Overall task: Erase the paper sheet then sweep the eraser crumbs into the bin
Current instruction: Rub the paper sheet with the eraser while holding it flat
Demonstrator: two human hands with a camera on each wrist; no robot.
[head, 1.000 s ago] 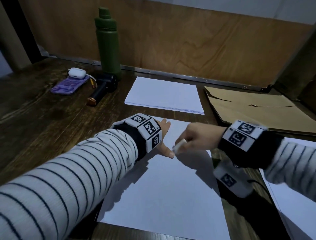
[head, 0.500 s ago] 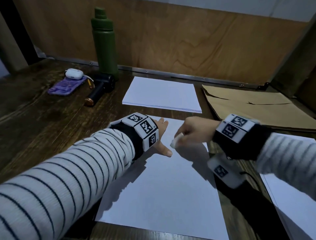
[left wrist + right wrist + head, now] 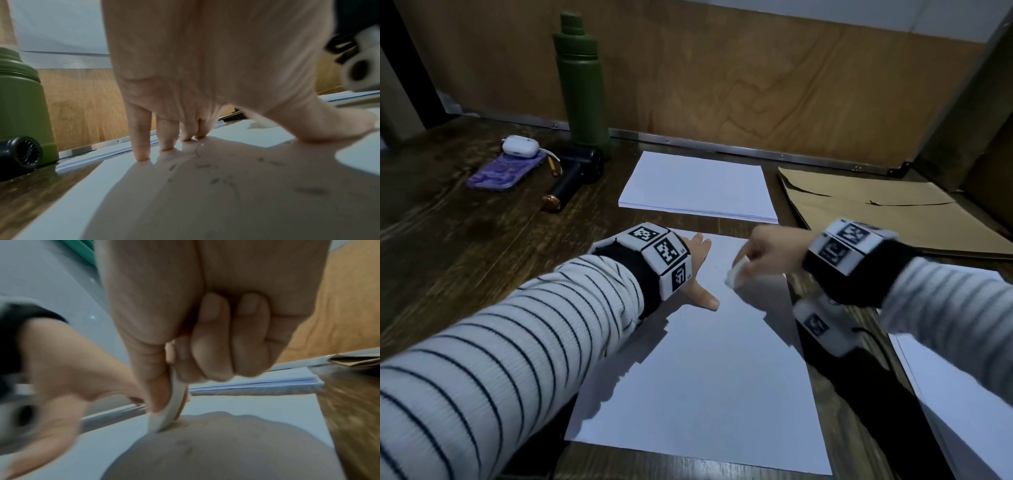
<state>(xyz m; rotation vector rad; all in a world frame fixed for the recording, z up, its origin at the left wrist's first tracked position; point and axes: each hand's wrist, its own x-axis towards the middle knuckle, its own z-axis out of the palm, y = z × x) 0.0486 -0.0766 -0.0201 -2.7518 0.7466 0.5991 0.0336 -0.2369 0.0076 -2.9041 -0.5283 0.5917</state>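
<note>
While the left hand [image 3: 697, 270] lies flat with straight, spread fingers [image 3: 141, 141] pressing the paper sheet [image 3: 709, 383] onto the wooden desk [image 3: 465, 246], the right hand [image 3: 774, 253] pinches a white eraser [image 3: 736, 270] between thumb and curled fingers, its lower edge touching the upper part of the sheet just right of the left thumb. In the right wrist view the eraser [image 3: 172, 407] appears as a thin, slightly bent white slab meeting the paper at its tip. The left wrist view shows small dark eraser crumbs [image 3: 222, 178] and a faint pencil mark scattered on the sheet beneath the left palm. Both wrists carry black bands with white coded marker blocks, and both sleeves are white with dark stripes. Beyond the sheet lies a stack of white paper [image 3: 698, 186]; to its right, a brown envelope [image 3: 887, 212]. At the far left of the desk stand a green bottle [image 3: 580, 89], a black cylindrical device [image 3: 575, 174] lying on its side, a purple phone [image 3: 506, 169] with a white earbud case [image 3: 520, 145] resting on it, and a short pencil [image 3: 552, 166]. More white sheets [image 3: 962, 394] lie at the right edge. A bin cannot be made out in any view.
</note>
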